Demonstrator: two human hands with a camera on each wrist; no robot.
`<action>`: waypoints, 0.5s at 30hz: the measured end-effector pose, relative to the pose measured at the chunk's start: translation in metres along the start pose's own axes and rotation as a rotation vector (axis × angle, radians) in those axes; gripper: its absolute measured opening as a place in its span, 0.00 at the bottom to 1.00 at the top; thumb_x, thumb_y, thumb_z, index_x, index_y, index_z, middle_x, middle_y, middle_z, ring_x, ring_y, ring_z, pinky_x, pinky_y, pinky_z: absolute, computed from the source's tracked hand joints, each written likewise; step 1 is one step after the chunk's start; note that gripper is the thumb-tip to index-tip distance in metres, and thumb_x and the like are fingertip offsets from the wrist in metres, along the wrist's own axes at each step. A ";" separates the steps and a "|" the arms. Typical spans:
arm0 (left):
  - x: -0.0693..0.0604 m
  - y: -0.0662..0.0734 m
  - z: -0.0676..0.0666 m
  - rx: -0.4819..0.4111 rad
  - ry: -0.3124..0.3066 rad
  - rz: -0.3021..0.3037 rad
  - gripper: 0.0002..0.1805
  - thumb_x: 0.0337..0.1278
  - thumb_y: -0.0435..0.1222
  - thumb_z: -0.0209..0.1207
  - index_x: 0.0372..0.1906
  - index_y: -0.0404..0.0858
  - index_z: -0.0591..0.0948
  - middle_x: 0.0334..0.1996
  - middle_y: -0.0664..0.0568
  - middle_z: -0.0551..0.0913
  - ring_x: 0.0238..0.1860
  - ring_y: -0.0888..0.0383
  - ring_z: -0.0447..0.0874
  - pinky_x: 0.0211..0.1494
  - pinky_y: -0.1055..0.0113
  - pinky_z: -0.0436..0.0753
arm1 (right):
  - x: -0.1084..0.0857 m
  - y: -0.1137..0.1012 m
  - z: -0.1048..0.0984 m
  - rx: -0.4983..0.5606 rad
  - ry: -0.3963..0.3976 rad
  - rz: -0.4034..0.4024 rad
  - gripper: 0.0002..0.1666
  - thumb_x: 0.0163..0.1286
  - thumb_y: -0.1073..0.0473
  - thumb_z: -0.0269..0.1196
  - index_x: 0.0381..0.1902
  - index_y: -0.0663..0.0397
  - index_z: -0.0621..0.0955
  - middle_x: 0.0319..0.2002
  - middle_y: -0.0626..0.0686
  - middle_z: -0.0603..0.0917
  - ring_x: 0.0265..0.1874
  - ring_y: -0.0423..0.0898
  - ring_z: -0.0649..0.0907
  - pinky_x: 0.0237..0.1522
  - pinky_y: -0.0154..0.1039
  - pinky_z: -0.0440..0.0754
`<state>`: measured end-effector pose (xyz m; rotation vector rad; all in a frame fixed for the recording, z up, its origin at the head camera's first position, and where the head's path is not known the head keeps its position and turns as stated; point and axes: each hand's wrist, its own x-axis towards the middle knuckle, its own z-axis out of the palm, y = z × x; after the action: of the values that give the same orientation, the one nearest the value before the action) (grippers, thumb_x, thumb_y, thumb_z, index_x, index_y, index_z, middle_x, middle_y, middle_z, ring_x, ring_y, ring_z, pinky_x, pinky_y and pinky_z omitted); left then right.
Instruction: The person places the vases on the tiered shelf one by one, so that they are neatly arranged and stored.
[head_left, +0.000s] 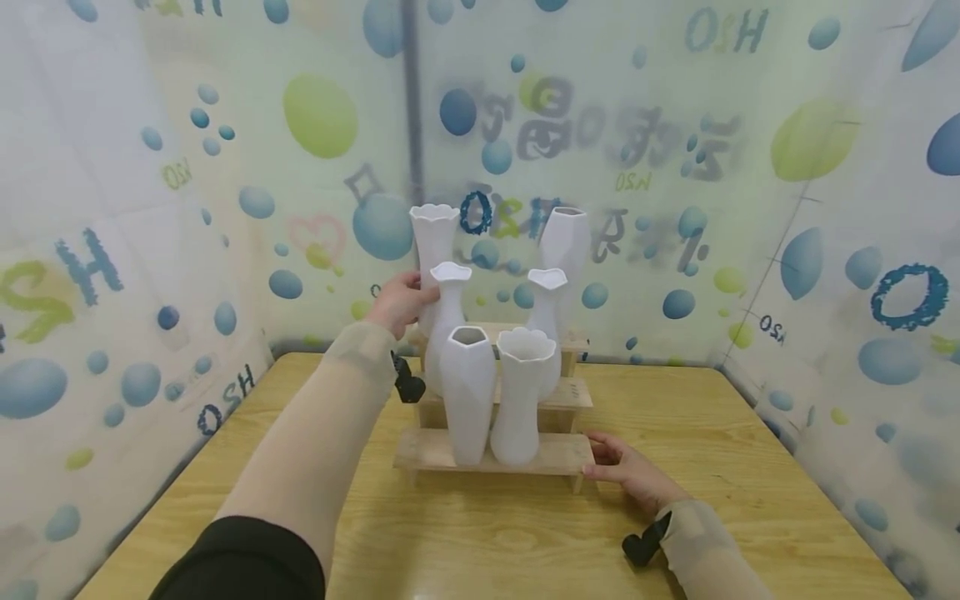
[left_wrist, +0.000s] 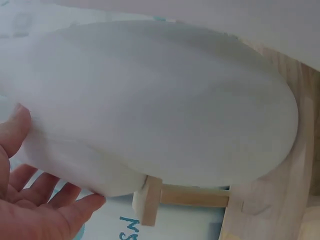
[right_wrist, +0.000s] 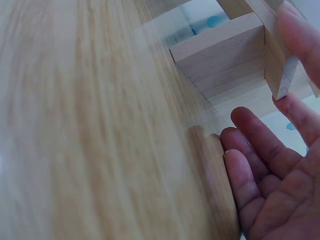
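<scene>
A three-step wooden stand [head_left: 558, 454] bears several white vases. At its back left, my left hand [head_left: 402, 302] holds the tall scalloped-rim vase [head_left: 435, 233] by its side. In the left wrist view, the thumb and fingers lie about that vase [left_wrist: 85, 167], partly hidden behind the large vase [left_wrist: 190, 105] of the middle step. My right hand [head_left: 633, 477] pinches the right end of the lowest step. The right wrist view shows thumb and forefinger at the board's end [right_wrist: 280, 70], the other fingers loosely bent below.
On the front step stand a faceted vase [head_left: 468, 400] and a wavy-rim vase [head_left: 521, 400], close together. Behind are a middle right vase [head_left: 547, 300] and a back right vase [head_left: 566, 237]. The wooden table [head_left: 652, 408] meets patterned curtains [head_left: 847, 333] at its back and sides.
</scene>
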<state>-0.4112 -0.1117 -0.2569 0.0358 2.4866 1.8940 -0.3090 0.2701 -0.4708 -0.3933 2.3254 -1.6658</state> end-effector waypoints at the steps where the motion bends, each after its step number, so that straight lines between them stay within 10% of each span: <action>1: 0.000 -0.002 -0.001 0.003 -0.009 0.005 0.34 0.65 0.44 0.59 0.72 0.45 0.62 0.69 0.47 0.65 0.67 0.46 0.63 0.67 0.47 0.63 | 0.000 0.000 0.000 -0.004 -0.002 -0.002 0.45 0.66 0.55 0.65 0.72 0.66 0.57 0.62 0.68 0.70 0.59 0.58 0.71 0.59 0.53 0.69; 9: -0.012 -0.030 -0.022 -0.057 -0.047 0.045 0.43 0.64 0.51 0.57 0.76 0.44 0.50 0.73 0.44 0.54 0.73 0.44 0.50 0.72 0.45 0.52 | 0.000 0.001 -0.002 -0.003 -0.001 0.007 0.46 0.66 0.55 0.64 0.73 0.65 0.55 0.63 0.68 0.69 0.60 0.60 0.70 0.60 0.54 0.68; 15: -0.028 -0.066 -0.032 -0.123 0.034 0.047 0.40 0.66 0.52 0.54 0.76 0.44 0.53 0.73 0.44 0.55 0.72 0.46 0.51 0.73 0.51 0.52 | -0.004 -0.001 -0.005 -0.005 -0.013 -0.019 0.45 0.68 0.56 0.62 0.73 0.67 0.53 0.64 0.70 0.67 0.62 0.62 0.69 0.60 0.54 0.67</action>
<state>-0.3846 -0.1605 -0.3120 0.0615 2.4053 2.0788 -0.3066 0.2756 -0.4677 -0.4274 2.3247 -1.6611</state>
